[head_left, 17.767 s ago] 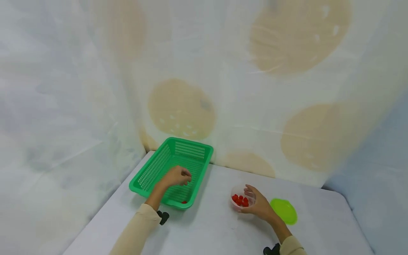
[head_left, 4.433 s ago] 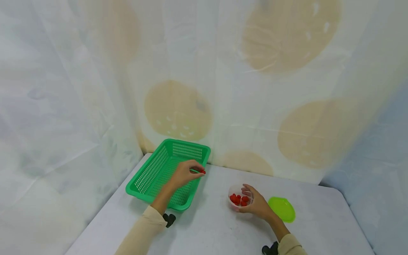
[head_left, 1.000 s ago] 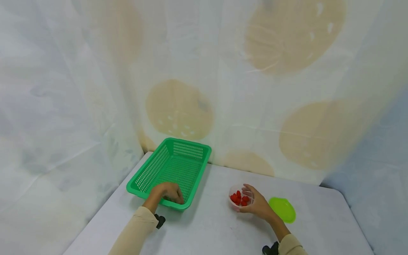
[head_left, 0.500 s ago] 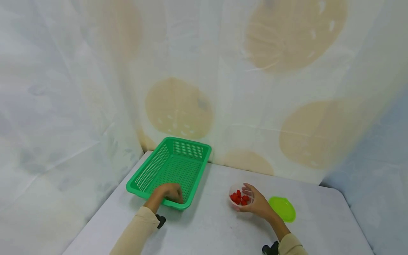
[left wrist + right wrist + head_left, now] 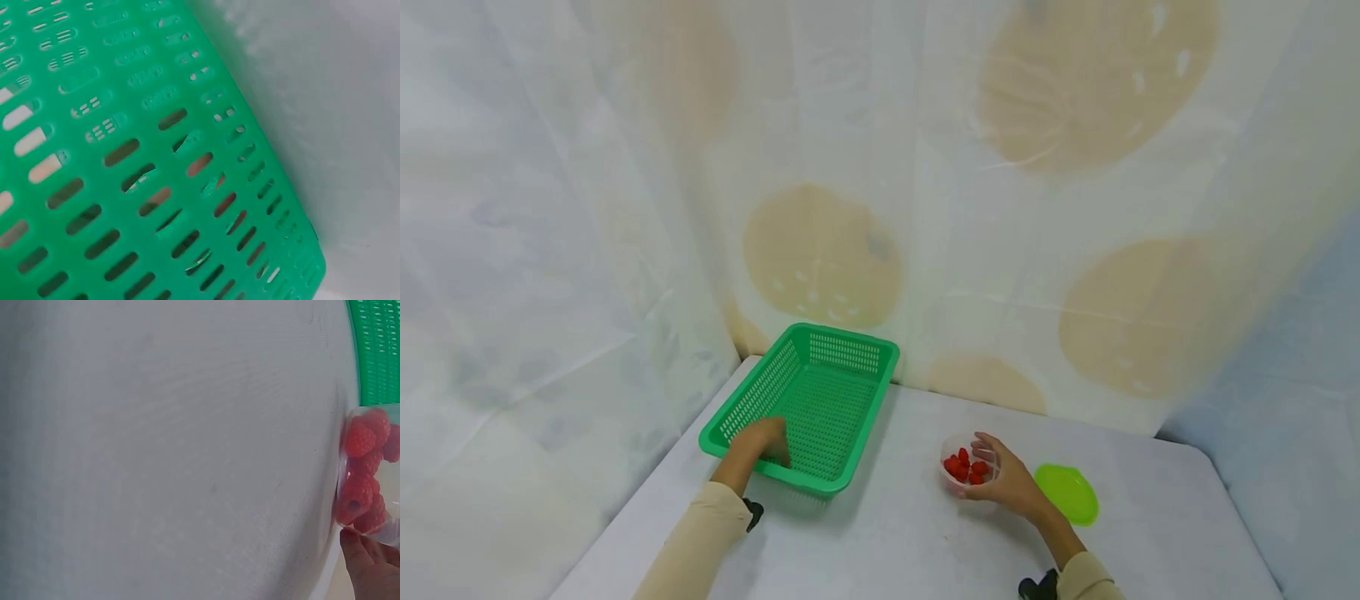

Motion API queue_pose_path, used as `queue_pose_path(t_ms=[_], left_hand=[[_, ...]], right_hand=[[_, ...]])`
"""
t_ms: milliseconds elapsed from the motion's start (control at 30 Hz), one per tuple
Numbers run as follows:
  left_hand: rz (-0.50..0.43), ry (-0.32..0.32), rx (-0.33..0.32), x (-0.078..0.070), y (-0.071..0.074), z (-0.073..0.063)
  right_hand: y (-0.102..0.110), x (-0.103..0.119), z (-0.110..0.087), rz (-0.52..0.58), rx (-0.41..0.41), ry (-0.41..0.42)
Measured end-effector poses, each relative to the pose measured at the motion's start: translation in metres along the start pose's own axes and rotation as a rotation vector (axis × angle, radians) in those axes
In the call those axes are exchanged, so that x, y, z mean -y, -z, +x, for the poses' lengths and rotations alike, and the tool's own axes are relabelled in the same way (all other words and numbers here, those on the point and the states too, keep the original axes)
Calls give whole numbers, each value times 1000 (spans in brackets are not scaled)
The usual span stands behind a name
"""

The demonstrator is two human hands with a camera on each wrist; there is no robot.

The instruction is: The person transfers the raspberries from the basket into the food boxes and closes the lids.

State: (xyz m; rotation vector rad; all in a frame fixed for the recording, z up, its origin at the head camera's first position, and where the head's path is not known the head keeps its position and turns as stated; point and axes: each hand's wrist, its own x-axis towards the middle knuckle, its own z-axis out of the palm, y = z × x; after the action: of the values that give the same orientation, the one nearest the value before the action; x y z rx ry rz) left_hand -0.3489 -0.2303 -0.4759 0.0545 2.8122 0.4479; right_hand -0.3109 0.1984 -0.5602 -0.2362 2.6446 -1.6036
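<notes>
My left hand [image 5: 765,438] reaches down into the near left corner of a green slotted plastic basket [image 5: 865,414]. Its fingertips point at the basket floor, mostly hidden by the hand and the near wall. In the left wrist view the basket wall [image 5: 134,206] fills most of the frame, with bits of skin tone showing through its slots. My right hand [image 5: 1011,483] grips a round clear plastic tub [image 5: 950,442] from its right side, thumb in front and fingers behind. Several red raspberries [image 5: 364,469] lie in the tub.
A lime-green lid [image 5: 1070,496] lies flat on the white table [image 5: 917,542], just right of my right hand. Pale curtains [image 5: 970,250] with orange round prints hang behind the table and along both sides.
Some seconds ago my left hand pinched a raspberry over the basket's right rim. In the last half second it shifts left inside the basket. My right hand stays at the tub.
</notes>
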Motion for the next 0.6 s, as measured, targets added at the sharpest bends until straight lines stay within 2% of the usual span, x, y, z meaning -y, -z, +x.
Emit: queue_pose_path(t_ms=[200,367,467,600], left_hand=[[-8,-10,8,-6,2,0],[-62,-65,-37,-17,5,-4],[-81,-168,-100,-28,9,-5],[-124,-350,-210,-48,16,-7]], right_hand=[[1,0,0,7,2,2],[1,-1,0,-5,10,12],[1,-1,0,-17,15,16],[1,1,0,-26,11,25]])
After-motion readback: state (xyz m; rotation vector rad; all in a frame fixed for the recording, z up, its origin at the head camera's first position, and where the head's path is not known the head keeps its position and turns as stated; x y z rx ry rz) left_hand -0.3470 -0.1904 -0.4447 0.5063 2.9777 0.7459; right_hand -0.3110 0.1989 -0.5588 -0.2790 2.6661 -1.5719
